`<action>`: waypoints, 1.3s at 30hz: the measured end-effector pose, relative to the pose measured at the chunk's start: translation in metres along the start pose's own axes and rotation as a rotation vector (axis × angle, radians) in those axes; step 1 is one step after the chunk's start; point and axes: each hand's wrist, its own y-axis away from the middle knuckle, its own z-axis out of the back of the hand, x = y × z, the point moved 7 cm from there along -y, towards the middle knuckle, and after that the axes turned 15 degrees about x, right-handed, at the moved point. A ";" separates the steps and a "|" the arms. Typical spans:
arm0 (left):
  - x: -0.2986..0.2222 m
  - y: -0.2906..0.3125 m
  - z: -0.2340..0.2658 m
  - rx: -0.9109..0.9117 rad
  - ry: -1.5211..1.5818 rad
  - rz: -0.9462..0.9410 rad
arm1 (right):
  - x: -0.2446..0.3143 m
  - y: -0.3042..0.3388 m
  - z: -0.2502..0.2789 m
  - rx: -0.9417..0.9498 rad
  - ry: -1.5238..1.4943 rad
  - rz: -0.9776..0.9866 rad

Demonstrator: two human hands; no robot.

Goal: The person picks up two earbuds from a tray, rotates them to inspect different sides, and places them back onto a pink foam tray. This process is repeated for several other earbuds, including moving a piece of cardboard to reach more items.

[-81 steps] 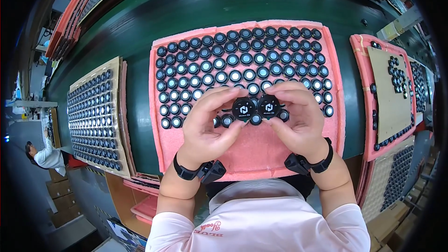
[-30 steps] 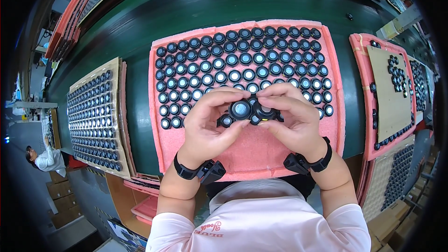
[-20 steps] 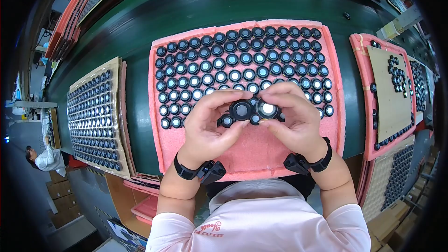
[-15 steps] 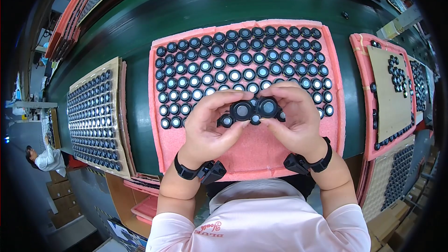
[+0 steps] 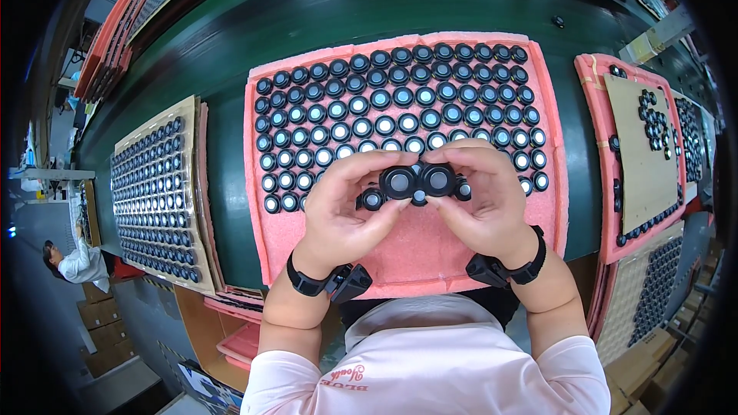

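Both hands, left hand (image 5: 346, 211) and right hand (image 5: 480, 200), pinch two black round caps (image 5: 419, 182) side by side (faces up, likely for inspection) over the pink foam tray's (image 5: 430, 253) bare near edge.

Dark green work surface (image 5: 323, 8), curved by the lens. On it, center: pink foam tray (image 5: 430, 253), top half w/ rows of small black round parts (image 5: 400, 100). Left: cardboard sheet (image 5: 157, 192) w/ more rows. Right: pink tray (image 5: 596, 154) carrying a brown card (image 5: 642, 161), few parts.
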 end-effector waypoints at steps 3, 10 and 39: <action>0.001 0.001 0.000 -0.002 0.009 0.006 | 0.000 0.000 0.000 0.002 -0.007 0.002; -0.002 -0.002 0.001 0.031 0.010 -0.091 | -0.002 0.001 0.000 -0.017 -0.005 0.022; 0.003 0.002 0.014 -0.186 -0.258 0.055 | -0.020 0.002 0.005 -0.090 -0.140 -0.194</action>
